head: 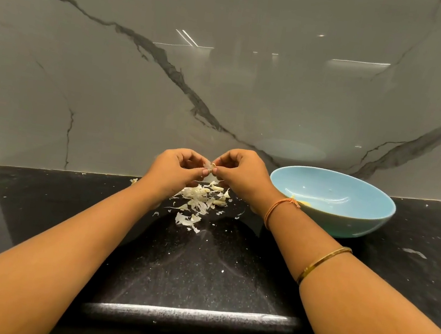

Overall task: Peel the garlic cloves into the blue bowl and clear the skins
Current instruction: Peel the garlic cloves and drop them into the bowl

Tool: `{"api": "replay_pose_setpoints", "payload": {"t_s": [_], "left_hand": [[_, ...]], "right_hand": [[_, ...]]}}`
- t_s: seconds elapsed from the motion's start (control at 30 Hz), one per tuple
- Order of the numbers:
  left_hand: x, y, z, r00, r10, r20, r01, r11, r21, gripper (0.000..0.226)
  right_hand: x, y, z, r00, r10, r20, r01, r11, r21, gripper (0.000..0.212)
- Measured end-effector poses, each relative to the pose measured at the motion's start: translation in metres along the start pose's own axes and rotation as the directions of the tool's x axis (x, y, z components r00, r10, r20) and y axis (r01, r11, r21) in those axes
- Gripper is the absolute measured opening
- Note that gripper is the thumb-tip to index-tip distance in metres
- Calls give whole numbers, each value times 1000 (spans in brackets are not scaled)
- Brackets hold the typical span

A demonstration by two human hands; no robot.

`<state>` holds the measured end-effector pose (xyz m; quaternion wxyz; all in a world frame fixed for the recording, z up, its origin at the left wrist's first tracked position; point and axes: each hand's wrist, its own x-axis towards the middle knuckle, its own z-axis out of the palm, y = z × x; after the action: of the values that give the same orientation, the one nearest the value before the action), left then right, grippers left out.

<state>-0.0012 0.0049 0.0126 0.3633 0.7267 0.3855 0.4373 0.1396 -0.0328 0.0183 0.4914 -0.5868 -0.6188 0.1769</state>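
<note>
Both hands meet above the black counter (201, 262). My left hand (175, 172) and my right hand (241, 173) each pinch a small garlic clove (211, 168) with pale skin hanging from it. Below them lies a pile of white garlic skins (198, 200), with a few unpeeled cloves (219, 189) mixed in at its far side. The blue bowl (348, 211) stands to the right, just past my right wrist. A few yellowish peeled cloves (305, 204) show at its bottom, partly hidden by my wrist.
A grey marble backsplash (226, 69) rises right behind the hands and bowl. Loose skin flakes lie scattered on the counter, including one at the right (414, 252). The counter's front edge (188, 314) runs below my forearms.
</note>
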Motion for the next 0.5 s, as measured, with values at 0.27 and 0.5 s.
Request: {"api": "replay_pose_setpoints", "payload": {"t_s": [0.27, 0.5], "left_hand": [[1, 0, -2, 992, 61, -108, -59, 998, 17, 16], [1, -1, -2, 984, 85, -155, -82, 996, 25, 18]], "right_hand": [[3, 2, 1, 998, 48, -28, -44, 989, 139, 16], [4, 4, 1, 999, 45, -30, -47, 996, -76, 16]]}}
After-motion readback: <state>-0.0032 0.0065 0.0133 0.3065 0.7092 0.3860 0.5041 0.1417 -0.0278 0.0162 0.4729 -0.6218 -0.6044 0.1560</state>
